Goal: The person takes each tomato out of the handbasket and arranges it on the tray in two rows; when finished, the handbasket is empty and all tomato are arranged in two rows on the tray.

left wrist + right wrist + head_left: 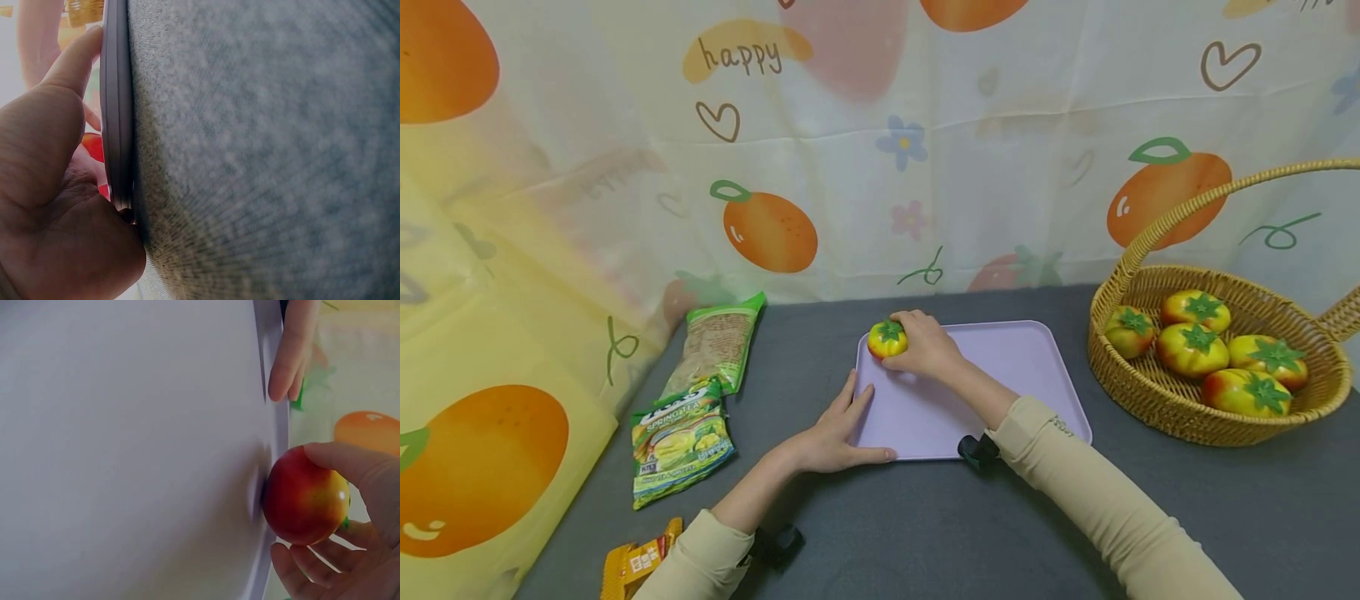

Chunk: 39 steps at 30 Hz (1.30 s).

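My right hand [927, 346] holds a yellow-and-red tomato [887, 340] with a green star-shaped top, at the far left corner of a lilac tray [992, 383]. In the right wrist view, the thumb and fingers grip the sides of that tomato [305, 497], close by the tray's rim; whether it touches the tray I cannot tell. Around the tray's near left corner lies my left hand [837, 433], fingers spread and fairly straight along the left side, thumb along the front rim. The left wrist view shows this hand [56, 169] against the tray's edge [117, 112].
Right of the tray stands a wicker basket [1165, 417] with a tall handle, holding several similar tomatoes [1192, 350]. On the left lie a green-edged bag [718, 342], a green candy bag [681, 442] and an orange packet [636, 565]. A printed cloth [850, 167] hangs behind the grey table [925, 525].
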Tool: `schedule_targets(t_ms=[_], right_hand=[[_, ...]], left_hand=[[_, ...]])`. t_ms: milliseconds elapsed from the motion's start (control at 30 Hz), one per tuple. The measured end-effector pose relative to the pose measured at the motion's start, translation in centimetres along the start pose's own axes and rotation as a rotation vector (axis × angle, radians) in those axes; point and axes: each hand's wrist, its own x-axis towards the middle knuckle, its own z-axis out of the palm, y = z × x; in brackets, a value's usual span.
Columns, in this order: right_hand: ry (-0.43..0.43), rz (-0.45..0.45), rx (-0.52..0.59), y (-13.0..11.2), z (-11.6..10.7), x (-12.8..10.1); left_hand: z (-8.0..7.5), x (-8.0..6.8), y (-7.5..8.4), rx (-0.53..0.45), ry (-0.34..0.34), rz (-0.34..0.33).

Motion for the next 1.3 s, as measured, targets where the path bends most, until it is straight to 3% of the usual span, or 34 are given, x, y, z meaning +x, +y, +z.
schedule_targets(t_ms=[967,1300], right_hand=[[-0.026,-0.012,-0.015,0.0,-0.3,-0.6],[0.014,-0.040,-0.007,0.3,-2.9,-2.1]], left_hand=[[0.0,0.1,0.0,-0.003,-0.012,0.003],[0.2,0.2,-0.1,0.021,0.006,-0.021]])
